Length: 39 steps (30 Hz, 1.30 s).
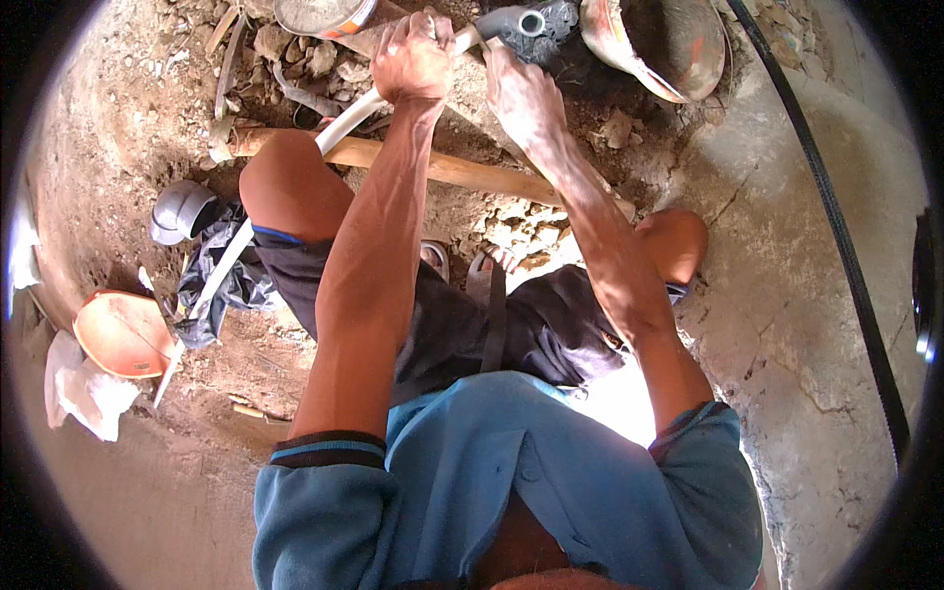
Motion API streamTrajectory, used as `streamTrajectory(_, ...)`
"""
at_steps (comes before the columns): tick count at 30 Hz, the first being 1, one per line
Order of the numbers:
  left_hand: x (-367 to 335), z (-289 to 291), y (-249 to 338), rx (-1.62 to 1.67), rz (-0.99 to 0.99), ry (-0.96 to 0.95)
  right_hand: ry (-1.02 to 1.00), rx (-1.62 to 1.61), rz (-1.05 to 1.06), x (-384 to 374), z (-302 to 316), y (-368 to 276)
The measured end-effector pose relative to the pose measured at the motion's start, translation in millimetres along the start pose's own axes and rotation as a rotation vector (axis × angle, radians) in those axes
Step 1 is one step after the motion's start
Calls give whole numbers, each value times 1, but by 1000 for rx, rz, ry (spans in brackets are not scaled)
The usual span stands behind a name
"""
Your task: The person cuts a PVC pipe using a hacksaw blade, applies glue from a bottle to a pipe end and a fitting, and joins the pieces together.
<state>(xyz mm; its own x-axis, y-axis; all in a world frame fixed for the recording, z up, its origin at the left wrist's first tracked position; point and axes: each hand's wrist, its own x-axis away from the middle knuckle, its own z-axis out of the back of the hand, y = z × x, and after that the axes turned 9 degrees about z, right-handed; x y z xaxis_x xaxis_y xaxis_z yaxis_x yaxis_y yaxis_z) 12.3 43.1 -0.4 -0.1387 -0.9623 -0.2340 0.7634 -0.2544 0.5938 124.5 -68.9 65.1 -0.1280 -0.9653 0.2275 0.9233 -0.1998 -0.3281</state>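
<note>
A long white plastic pipe (350, 120) slants from the lower left, past my left knee, up to the top centre. My left hand (415, 61) is wrapped round it near its upper end. Just right of that, my right hand (524, 98) is closed beside the pipe's end, fingers curled; what they hold is hidden. A black pipe fitting (557, 26) with a round grey opening lies right beyond the pipe's end, close to my right fingers. Whether the pipe touches the fitting, I cannot tell.
A wooden handle (447, 169) lies across the soil before my feet. Metal bowls stand at the top, one tilted (678, 49). At left are a grey elbow fitting (183, 212), a black plastic bag (258, 287) and an orange bowl (125, 332). A black cable (821, 172) runs down the right.
</note>
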Motion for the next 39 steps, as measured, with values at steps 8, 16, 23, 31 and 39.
streamTrajectory(8,3,14,-4,-16,62,-69,-96,-142,-70,36,-12,8)
streamTrajectory(16,5,8,-11,-19,34,-39,163,-99,138,83,-21,19)
streamTrajectory(23,2,12,3,-4,81,-104,73,64,83,1,-23,17)
streamTrajectory(31,4,19,-2,-11,90,-74,39,-53,67,42,-27,11)
streamTrajectory(39,11,9,-12,-44,132,-65,5,-183,-88,92,-9,6)
